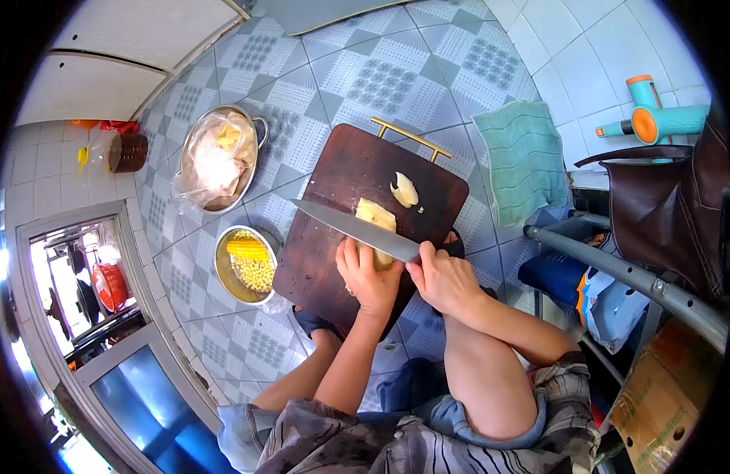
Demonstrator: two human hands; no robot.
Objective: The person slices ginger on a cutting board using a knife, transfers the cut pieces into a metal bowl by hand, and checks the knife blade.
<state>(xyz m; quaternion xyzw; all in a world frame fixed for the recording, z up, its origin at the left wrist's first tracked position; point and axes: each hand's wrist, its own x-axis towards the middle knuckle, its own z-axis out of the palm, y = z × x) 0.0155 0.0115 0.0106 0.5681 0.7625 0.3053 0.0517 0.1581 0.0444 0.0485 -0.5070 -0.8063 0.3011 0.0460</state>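
Observation:
My right hand (448, 280) is closed around the handle of a large kitchen knife (341, 222), its blade pointing to the upper left. Beneath and beside the blade lies a pale yellow piece of food (375, 212), of a kind I cannot make out. The fingers of my left hand (369, 276) press the near part of this piece against the dark wooden cutting board (325, 170), close to the blade. Farther up the board rests a separate pale piece (404, 190). My left palm hides some of the held food.
A metal bowl (220, 286) with corn kernels and a yellow cob piece stands left of the board. Behind it is a metal pan (257, 150) with plastic-wrapped food. At right are a green cloth (523, 162), a metal rack (618, 268) and a brown bag (657, 209).

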